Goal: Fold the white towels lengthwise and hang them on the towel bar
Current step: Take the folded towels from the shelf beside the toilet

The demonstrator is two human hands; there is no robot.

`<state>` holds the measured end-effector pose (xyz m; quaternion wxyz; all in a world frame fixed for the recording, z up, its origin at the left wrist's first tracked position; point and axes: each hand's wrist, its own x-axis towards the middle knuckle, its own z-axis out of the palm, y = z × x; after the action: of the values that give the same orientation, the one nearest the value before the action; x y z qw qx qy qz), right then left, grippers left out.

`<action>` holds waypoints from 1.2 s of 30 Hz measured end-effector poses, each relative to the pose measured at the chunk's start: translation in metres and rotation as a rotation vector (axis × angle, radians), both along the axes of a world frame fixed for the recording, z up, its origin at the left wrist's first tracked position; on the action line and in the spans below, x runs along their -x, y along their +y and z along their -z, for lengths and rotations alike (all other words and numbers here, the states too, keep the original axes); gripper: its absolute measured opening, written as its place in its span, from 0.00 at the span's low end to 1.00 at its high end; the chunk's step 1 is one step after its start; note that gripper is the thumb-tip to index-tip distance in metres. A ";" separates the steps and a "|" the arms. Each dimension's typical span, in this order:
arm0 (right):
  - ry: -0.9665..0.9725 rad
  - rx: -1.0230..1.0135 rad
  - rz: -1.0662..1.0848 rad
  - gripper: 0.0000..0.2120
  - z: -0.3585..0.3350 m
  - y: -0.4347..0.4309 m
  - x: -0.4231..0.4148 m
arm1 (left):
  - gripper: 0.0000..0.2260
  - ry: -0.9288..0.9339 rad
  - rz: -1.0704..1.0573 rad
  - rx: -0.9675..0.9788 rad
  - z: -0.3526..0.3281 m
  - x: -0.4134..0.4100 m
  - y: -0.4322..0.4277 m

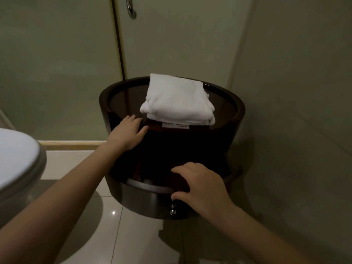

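Dark round stand (236, 111): folded white towels (177, 100) just beyond left grip (127, 132).

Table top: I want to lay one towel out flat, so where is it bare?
Bare patches: the left part, between the rim and the white towels, behind the left hand; and a narrower strip between the towels and the right rim. The middle is crowded: the towel stack, with a small card at its front edge.
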<state>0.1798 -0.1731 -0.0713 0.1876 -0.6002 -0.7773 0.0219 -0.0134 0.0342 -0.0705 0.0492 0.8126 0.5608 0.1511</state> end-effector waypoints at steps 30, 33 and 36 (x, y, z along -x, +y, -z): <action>-0.201 -0.379 0.101 0.31 0.024 0.134 -0.020 | 0.31 0.008 -0.021 -0.077 0.013 -0.001 -0.005; -0.215 -0.381 0.079 0.31 0.020 0.134 -0.022 | 0.30 0.015 -0.031 -0.073 0.011 -0.002 -0.005; -0.190 -0.321 0.018 0.28 0.004 0.132 -0.024 | 0.22 -0.025 -0.009 -0.127 -0.002 -0.003 0.000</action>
<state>0.2040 -0.0412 -0.0752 0.2069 -0.5689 -0.7795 -0.1611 -0.0102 0.0345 -0.0687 0.0039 0.8095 0.5531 0.1969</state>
